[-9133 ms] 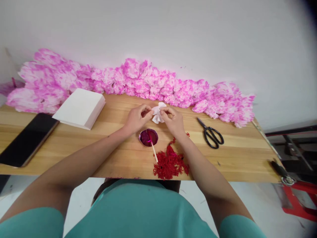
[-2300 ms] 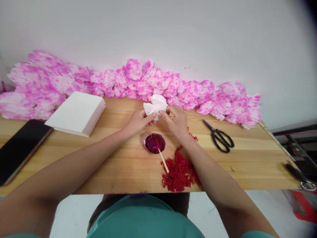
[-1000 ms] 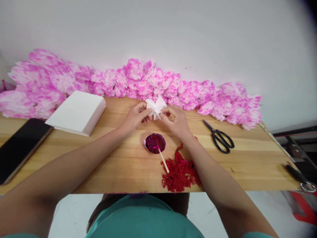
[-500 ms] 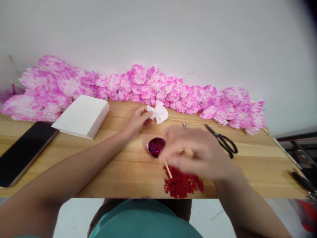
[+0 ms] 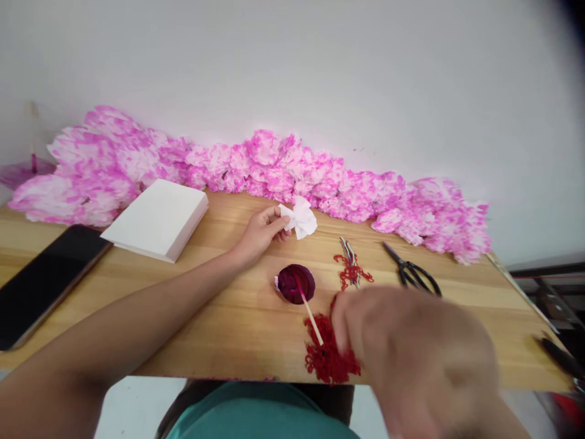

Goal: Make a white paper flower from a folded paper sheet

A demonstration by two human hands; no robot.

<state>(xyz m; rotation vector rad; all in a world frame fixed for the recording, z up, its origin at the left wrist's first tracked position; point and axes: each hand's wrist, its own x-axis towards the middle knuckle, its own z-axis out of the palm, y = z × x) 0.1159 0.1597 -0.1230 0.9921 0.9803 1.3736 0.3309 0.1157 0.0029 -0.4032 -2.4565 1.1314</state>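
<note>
My left hand [image 5: 267, 231] is closed, pinching a white tissue-paper bow [image 5: 300, 218] at its gathered side above the table. My right hand [image 5: 411, 347] is smeared by motion over the right edge of a tangled heap of red yarn [image 5: 326, 363]. Its fingertips point left toward the yarn, and whether they grip any of it cannot be made out. Left of that hand stands a small dark magenta cup [image 5: 287, 286] with a pale stick [image 5: 313, 320] leaning out over the yarn. Farther back lie thin wires with red yarn bits [image 5: 351, 265].
Pink and white tissue flowers [image 5: 274, 164] line the wall. A stack of white paper [image 5: 158, 213] and a black phone [image 5: 50, 280] lie at left. Black-handled scissors [image 5: 411, 271] rest at right, with dark tools [image 5: 562, 360] by the table's right edge.
My right hand has moved right and toward me, away from above the cup, uncovering the stick and the wires with red yarn. My left hand still pinches the white bow.
</note>
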